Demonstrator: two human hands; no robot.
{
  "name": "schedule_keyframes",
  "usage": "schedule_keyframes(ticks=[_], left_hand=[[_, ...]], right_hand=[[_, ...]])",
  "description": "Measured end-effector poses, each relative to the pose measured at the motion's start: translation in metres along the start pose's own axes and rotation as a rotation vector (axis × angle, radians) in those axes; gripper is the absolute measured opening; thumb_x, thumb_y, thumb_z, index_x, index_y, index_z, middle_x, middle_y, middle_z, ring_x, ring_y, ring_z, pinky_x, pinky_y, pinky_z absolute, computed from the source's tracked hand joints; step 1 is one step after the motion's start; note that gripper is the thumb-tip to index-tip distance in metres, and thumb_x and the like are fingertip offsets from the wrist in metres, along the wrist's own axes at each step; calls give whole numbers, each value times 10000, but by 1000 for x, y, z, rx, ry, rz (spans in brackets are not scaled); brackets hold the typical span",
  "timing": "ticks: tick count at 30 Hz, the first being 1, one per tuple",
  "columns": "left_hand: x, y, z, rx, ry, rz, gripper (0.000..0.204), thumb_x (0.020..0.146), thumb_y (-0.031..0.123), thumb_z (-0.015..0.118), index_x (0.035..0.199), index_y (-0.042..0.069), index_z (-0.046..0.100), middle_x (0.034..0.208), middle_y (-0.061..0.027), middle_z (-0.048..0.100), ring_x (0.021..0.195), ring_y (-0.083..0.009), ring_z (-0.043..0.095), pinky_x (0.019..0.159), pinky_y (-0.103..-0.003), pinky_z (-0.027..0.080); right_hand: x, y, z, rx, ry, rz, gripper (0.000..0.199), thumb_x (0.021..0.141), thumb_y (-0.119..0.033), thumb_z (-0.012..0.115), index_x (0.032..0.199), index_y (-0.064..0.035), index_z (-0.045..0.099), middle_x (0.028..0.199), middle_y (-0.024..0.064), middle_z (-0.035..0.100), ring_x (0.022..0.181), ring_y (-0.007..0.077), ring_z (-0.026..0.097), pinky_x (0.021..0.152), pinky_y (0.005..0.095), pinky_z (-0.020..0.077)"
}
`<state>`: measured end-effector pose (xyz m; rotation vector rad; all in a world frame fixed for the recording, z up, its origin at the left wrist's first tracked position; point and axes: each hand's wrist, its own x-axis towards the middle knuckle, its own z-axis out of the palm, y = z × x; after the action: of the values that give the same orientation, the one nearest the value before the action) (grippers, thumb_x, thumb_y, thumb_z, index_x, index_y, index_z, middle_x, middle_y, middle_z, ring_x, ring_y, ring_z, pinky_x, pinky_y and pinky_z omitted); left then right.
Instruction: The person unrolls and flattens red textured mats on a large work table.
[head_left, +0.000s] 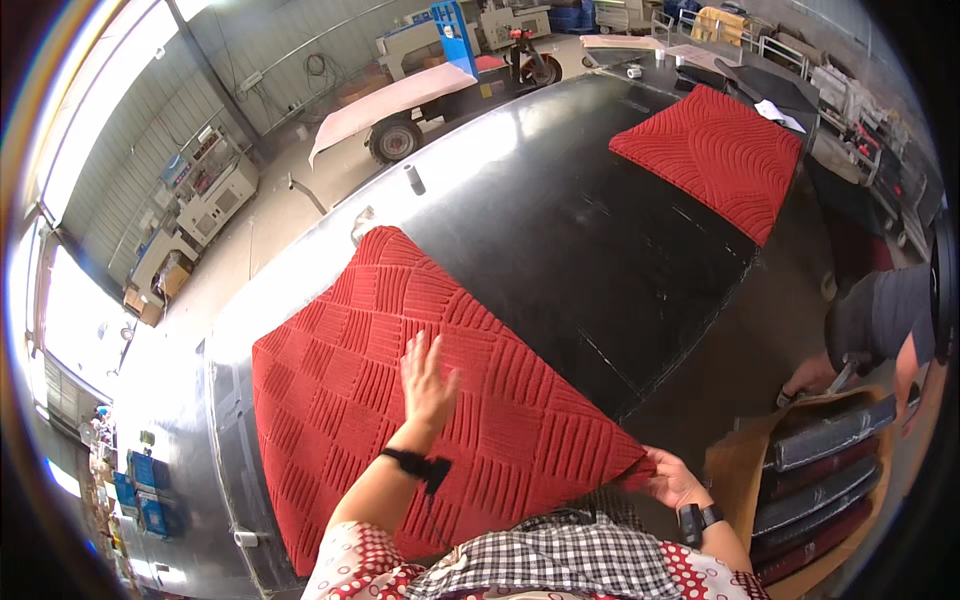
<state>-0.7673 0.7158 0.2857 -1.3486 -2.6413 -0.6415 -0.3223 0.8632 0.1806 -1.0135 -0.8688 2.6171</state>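
Red mat (505,400) lying at table's (590,270) near edge, room extending rightward; left grip (430,385) showing spread over it, right grip (672,482) pinching corner.

The near carpet mat (505,410) is red, patterned in a checkerboard of ribbed squares; the far carpet mat (715,155) is red too, with nested curving ridges; the tabletop (580,240) is black; the apron (560,552) is black-and-white gingham; the sleeves (345,560) mix red and white polka dots; the cart bed (395,103) is pale pink.

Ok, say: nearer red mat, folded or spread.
Spread: the red mat lies open on the table, patterned side up; the right hand holds a corner.
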Motion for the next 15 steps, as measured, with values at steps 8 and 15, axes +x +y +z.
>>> schedule_keyframes(ticks=[8, 15], left_hand=[[69, 15, 88, 2, -7, -346, 766, 950, 513, 473, 1574, 158, 208, 1645, -152, 104, 1504, -409, 88, 1137, -670, 165], [35, -33, 121, -136, 1, -297, 698, 996, 448, 386, 1579, 136, 162, 1640, -152, 142, 1506, -363, 140, 1166, -635, 115]], right_hand=[[20, -5, 54, 288, -32, 297, 726, 963, -568, 413, 1465, -45, 404, 1533, 133, 413, 1375, 349, 422, 1150, 563, 267], [14, -45, 77, -281, -60, -266, 626, 795, -301, 775, 1289, -19, 513, 1290, 127, 569, 1165, 289, 567, 998, 417, 466]])
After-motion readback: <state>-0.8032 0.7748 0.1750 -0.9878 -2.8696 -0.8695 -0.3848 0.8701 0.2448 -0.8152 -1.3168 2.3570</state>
